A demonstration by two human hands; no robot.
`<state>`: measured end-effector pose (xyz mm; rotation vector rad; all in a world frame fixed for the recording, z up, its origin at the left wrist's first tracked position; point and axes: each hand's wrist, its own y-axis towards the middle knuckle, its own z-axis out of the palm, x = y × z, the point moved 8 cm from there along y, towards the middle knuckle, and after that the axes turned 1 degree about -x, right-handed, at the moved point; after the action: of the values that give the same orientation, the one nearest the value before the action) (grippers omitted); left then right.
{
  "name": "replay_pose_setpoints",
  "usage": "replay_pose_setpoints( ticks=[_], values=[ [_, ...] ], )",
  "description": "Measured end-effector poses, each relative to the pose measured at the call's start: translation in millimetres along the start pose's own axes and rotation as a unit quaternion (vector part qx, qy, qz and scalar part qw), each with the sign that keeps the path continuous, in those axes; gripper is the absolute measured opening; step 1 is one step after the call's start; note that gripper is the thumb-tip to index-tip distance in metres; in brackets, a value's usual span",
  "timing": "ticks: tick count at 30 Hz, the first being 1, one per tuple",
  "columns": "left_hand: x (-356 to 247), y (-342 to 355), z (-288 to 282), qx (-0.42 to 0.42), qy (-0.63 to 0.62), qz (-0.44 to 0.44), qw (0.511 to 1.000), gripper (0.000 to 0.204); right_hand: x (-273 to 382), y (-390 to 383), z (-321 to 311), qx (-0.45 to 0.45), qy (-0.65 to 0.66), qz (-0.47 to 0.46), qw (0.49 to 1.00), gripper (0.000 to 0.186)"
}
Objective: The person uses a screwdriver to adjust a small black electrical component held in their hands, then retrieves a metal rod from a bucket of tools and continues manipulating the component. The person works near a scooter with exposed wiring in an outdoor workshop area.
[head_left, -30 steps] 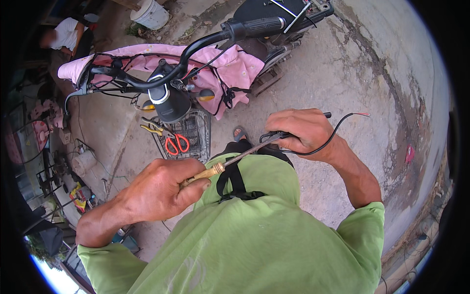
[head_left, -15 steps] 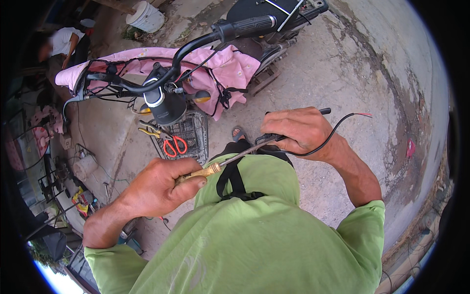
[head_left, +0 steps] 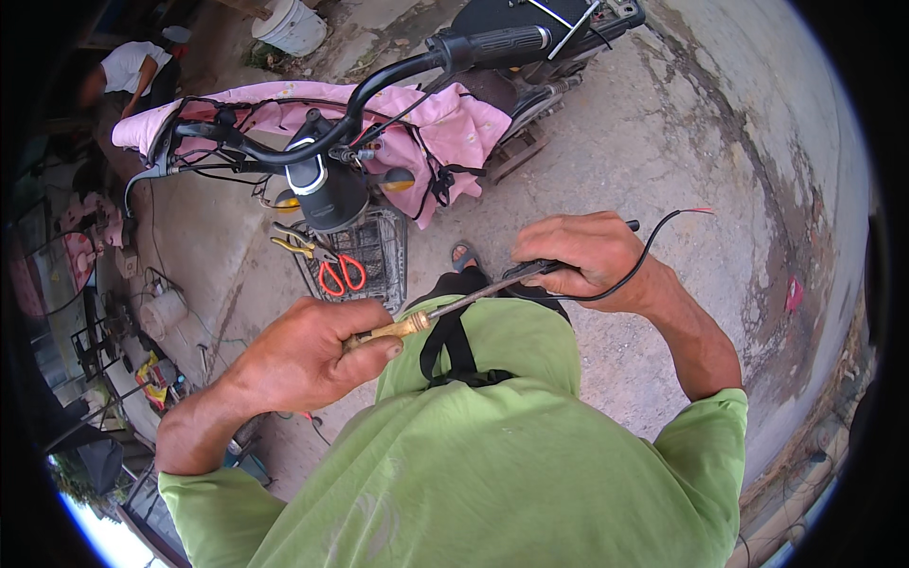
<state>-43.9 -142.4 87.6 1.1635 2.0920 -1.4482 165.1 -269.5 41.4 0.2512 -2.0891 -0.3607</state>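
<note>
My left hand [head_left: 308,355] is closed round the yellowish handle of a screwdriver [head_left: 417,323], whose thin metal shaft points up to the right. The shaft's tip meets a small black part [head_left: 535,269] gripped in my right hand [head_left: 587,254]; my fingers hide most of it, so its kind cannot be made out. A black cable [head_left: 651,244] loops out from under my right hand and ends in bared reddish wires. Beyond my hands, pliers with yellow handles [head_left: 292,246] and red-handled scissors [head_left: 352,275] lie on a black wire basket [head_left: 393,260].
An electric bike's handlebar [head_left: 355,99] with a pink cover [head_left: 454,137] stands ahead. A white bucket [head_left: 292,28] is behind it, and a person [head_left: 133,68] bends at the far left. Tools and clutter [head_left: 156,379] lie on the left, a wall runs along the right.
The view has shifted slightly, so the bike and basket sit a little lower and further right. Both hands keep their holds, and the screwdriver stays against the black part.
</note>
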Motion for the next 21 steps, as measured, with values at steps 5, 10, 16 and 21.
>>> replay_pose_setpoints(
  ticks=[5, 10, 16, 21],
  values=[
    [-10, -2, 0, -0.064, 0.092, 0.081, 0.990, 0.017, -5, -1, 5, 0.025, 0.022, 0.028, 0.999, 0.030],
    [-17, -5, -1, -0.108, 0.228, 0.127, 0.959, 0.018, -14, -3, 12, 0.065, 0.065, 0.083, 0.992, 0.028],
    [-22, -6, -2, -0.153, 0.337, 0.163, 0.915, 0.026, -30, -2, 23, 0.116, 0.081, 0.138, 0.980, 0.031],
    [-38, -9, -14, -0.210, 0.454, 0.208, 0.840, 0.032, -55, -5, 42, 0.180, 0.196, 0.284, 0.921, 0.034]
  ],
)
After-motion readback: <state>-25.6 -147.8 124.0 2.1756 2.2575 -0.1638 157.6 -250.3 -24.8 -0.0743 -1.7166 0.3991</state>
